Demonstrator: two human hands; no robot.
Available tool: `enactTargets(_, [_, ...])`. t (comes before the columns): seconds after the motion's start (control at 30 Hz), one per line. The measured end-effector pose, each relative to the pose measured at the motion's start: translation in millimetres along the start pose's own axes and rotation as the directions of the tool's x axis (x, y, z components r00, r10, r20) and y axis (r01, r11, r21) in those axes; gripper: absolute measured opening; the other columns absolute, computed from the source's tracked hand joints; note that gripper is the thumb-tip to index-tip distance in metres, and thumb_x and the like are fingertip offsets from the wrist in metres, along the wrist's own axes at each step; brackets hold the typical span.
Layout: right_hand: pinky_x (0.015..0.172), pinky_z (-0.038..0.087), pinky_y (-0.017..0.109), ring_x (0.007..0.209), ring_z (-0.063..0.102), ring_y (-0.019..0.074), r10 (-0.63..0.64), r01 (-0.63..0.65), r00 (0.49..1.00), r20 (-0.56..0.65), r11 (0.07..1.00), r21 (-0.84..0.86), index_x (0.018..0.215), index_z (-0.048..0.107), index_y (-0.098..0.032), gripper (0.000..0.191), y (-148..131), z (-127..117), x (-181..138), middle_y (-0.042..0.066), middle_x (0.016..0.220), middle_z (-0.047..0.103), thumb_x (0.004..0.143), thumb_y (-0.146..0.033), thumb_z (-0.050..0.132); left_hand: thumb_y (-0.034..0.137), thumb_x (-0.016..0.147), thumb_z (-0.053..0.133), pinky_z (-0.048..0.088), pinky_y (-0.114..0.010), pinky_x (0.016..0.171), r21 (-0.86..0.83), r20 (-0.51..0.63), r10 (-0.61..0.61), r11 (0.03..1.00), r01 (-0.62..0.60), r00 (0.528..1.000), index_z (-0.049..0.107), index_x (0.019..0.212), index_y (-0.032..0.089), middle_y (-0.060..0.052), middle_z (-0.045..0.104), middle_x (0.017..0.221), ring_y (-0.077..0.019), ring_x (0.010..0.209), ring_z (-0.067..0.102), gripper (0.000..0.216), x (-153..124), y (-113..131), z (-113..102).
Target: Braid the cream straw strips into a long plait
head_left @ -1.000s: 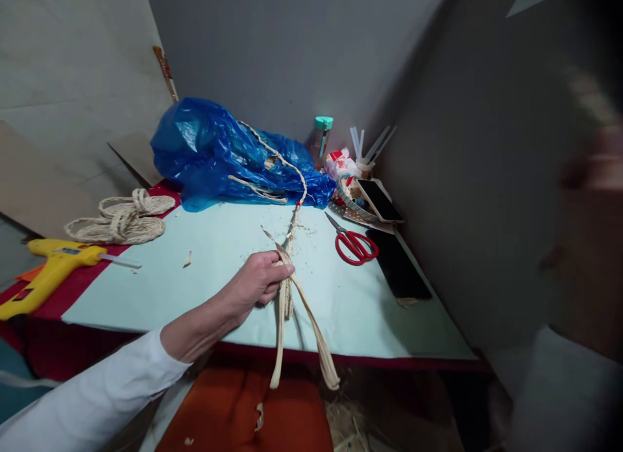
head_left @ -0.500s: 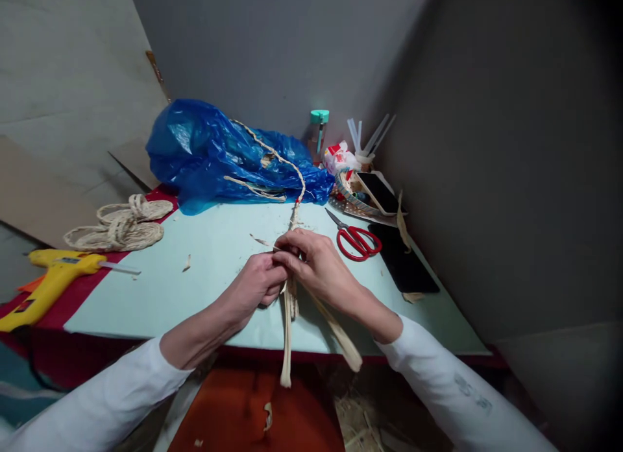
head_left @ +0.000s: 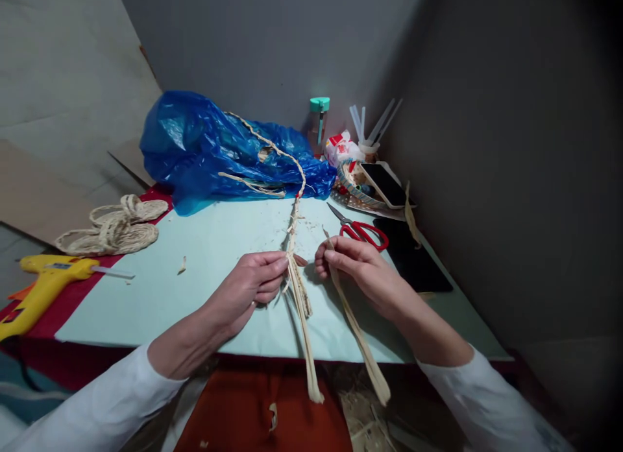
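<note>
Indoors, over a pale table [head_left: 195,244], left hand [head_left: 246,290] pinches braid [head_left: 293,231], right hand [head_left: 363,270] a strip [head_left: 358,332].

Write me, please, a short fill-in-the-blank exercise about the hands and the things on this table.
1. The left hand pinches the braided cord, which runs back over the ____ plastic bag.
2. The right hand holds a loose straw strip just in front of scissors with ____ handles.
3. The glue gun near the coiled rope is ____.
Missing words: blue; red; yellow.
</note>
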State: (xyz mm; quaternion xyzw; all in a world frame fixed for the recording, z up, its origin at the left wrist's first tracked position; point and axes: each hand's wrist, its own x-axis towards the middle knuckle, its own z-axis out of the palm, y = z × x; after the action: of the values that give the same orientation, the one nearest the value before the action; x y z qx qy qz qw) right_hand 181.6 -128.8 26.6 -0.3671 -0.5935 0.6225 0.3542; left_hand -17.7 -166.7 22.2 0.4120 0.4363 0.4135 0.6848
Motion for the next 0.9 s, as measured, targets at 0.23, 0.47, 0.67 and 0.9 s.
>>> enactTargets(0.23, [0.047, 0.025, 0.023, 0.048, 0.032, 0.0081, 0.086, -0.079, 0.995, 0.045, 0.988, -0.131, 0.079, 0.054, -0.016, 0.030, 4, 18, -9, -0.005, 0.057, 0.038, 0.092, -0.042, 0.045, 0.029, 0.082, 0.063, 0.007, -0.020, 0.042, 0.013, -0.016, -0.001, 1.000, 0.001, 1.000, 0.066, 0.091, 0.010, 0.007, 0.024, 0.061, -0.0041, 0.049, 0.009, 0.021, -1, 2, 2])
enactTargets(0.47, [0.064, 0.036, 0.025, 0.065, 0.048, 0.0124, -0.075, 0.102, 0.994, 0.080, 0.901, -0.421, 0.073, 0.053, -0.017, 0.034, 2, 20, -7, 0.000, 0.068, 0.053, 0.097, -0.034, 0.036, 0.031, 0.082, 0.063, 0.006, -0.022, 0.043, 0.058, -0.016, 0.000, 0.998, 0.001, 1.000, 0.065, 0.097, 0.010, 0.007, 0.024, 0.061, -0.0049, 0.050, 0.010, 0.027, 0, 1, 3])
enactTargets(0.67, [0.071, 0.039, 0.028, 0.078, 0.059, 0.0184, -0.146, 0.096, 0.989, -0.002, 0.660, -0.745, 0.101, 0.060, -0.017, 0.033, -3, 32, -16, 0.006, 0.083, 0.065, 0.098, -0.029, 0.029, 0.034, 0.081, 0.063, 0.007, -0.023, 0.044, 0.106, -0.040, 0.009, 0.994, -0.005, 0.999, 0.064, 0.094, 0.011, 0.008, 0.019, 0.059, -0.0056, 0.050, 0.011, 0.026, -2, -1, 4])
enactTargets(0.9, [0.055, 0.038, 0.028, 0.077, 0.061, 0.0226, -0.207, 0.055, 0.978, 0.039, 0.072, -0.996, 0.132, 0.047, -0.010, 0.044, 4, 54, -27, 0.013, 0.087, 0.065, 0.090, -0.015, 0.038, 0.027, 0.082, 0.060, 0.007, -0.023, 0.044, 0.092, -0.051, 0.016, 0.996, -0.011, 0.999, 0.055, 0.077, 0.015, 0.008, 0.021, 0.057, -0.0060, 0.050, 0.013, 0.015, -4, -2, 3])
